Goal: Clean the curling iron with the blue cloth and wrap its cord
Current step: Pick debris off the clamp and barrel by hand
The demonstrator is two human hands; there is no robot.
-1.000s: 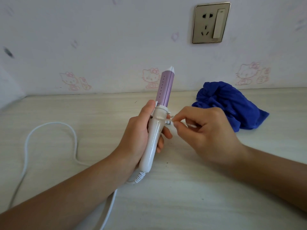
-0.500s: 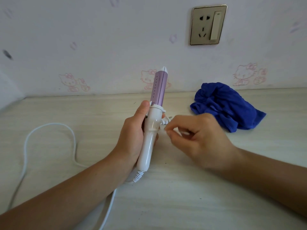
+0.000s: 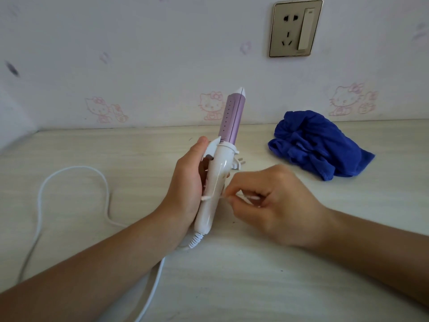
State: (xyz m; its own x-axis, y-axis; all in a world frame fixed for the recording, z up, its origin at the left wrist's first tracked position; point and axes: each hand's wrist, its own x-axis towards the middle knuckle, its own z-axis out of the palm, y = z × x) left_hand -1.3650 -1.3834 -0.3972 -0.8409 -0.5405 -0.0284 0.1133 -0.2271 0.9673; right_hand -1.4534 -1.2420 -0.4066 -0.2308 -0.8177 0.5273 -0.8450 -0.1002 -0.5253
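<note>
My left hand (image 3: pixel 185 182) grips the white handle of the curling iron (image 3: pixel 217 180), which stands nearly upright with its purple barrel pointing up and away. One turn of the white cord (image 3: pixel 69 169) crosses the lower handle. My right hand (image 3: pixel 274 203) pinches that cord just right of the handle. The plug (image 3: pixel 239 164) pokes out behind the handle, near its top. The rest of the cord loops over the table to the left and runs off the bottom edge. The crumpled blue cloth (image 3: pixel 318 145) lies on the table at the right, apart from both hands.
The pale wooden table (image 3: pixel 255 287) meets a white wall with pink cat stickers. A gold-framed wall socket (image 3: pixel 294 27) with a switch sits high on the wall at the right.
My right hand has moved down from near the top of the handle to its lower part, drawing the cord across it. The plug now shows behind the handle. The iron has shifted slightly.
</note>
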